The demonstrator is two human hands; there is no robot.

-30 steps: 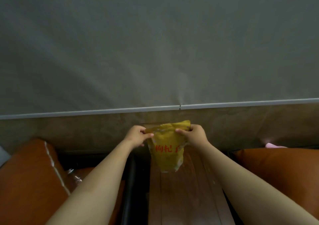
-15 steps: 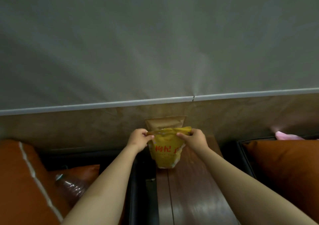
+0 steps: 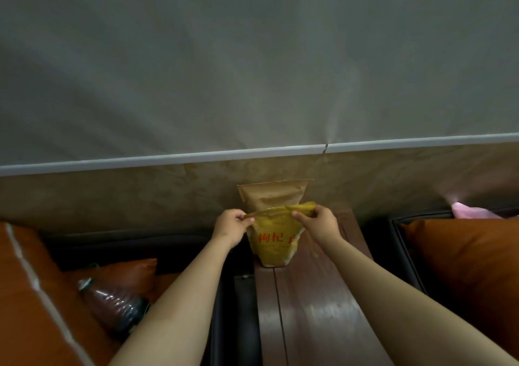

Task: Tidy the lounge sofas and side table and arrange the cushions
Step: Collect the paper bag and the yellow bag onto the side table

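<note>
A yellow pouch [image 3: 273,242] with red characters stands upright on the far end of the dark wooden side table [image 3: 314,304]. My left hand [image 3: 231,226] pinches its top left corner and my right hand [image 3: 318,223] pinches its top right corner. Right behind it a brown paper pouch [image 3: 273,195] leans against the wall. An orange cushion [image 3: 33,295] with a white stripe fills the left sofa, a smaller orange cushion [image 3: 126,271] lies behind it, and another orange cushion [image 3: 474,270] sits on the right sofa.
A plastic bottle [image 3: 112,305] with dark contents lies on the left sofa between the cushions. Something pink [image 3: 469,211] rests at the wall behind the right cushion. Dark sofa arms flank the table. The wall with a pale rail stands close behind.
Both hands have carried the yellow pouch away from me toward the wall and lowered it onto the table, in front of the brown pouch. The bottle has come into view.
</note>
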